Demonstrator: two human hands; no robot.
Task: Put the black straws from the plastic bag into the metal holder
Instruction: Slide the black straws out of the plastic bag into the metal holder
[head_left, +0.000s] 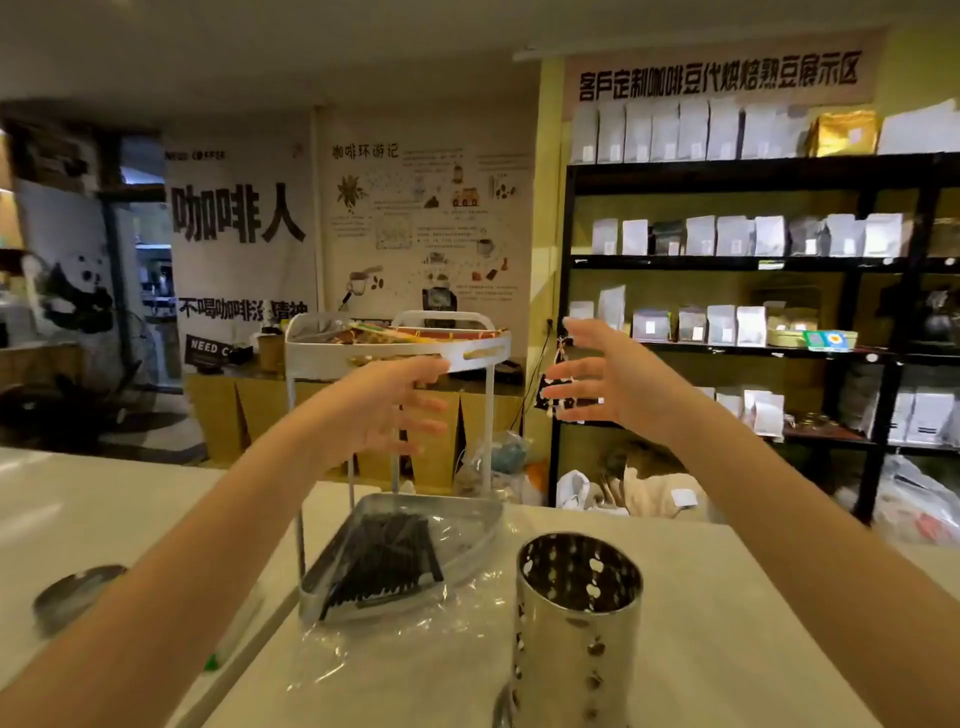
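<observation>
A bundle of black straws (387, 564) lies inside a clear plastic bag (462, 587) on the lower tray of a white two-tier rack (488, 525). The bag spills over the tray's front onto the counter. A perforated metal holder (576, 623) stands upright to the right of the bag; no straws show in it. My left hand (387, 405) and my right hand (605, 379) are raised above the rack, fingers spread, palms facing each other, holding nothing.
The rack's upper tray (363, 356) holds colourful packets, just behind my left hand. A round metal lid (72, 597) lies at the counter's left. Black shelves of coffee bags (748, 322) fill the right background. Bags sit on the floor beyond the counter.
</observation>
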